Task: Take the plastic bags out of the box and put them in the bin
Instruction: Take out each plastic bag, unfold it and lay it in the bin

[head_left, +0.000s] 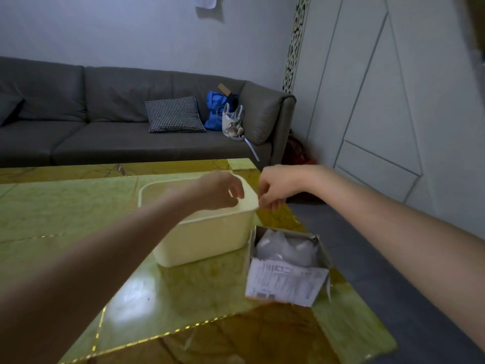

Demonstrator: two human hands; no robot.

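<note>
A cream plastic bin (pixel 210 240) stands on the green table. Just right of it, near the table's right edge, is an open cardboard box (pixel 286 285) with grey-white plastic bags (pixel 286 248) inside. My left hand (pixel 220 191) hovers over the bin's right rim, fingers loosely curled, with nothing visible in it. My right hand (pixel 273 187) is at the bin's far right corner, fingers curled down and bunched by the rim. Whether it pinches anything I cannot tell. My left forearm hides most of the bin's inside.
The glossy green and yellow table (pixel 78 219) ends close to the box on the right, with dark floor (pixel 380 258) beyond. A grey sofa (pixel 105 122) with a checked cushion (pixel 174 115) and bags stands behind the table.
</note>
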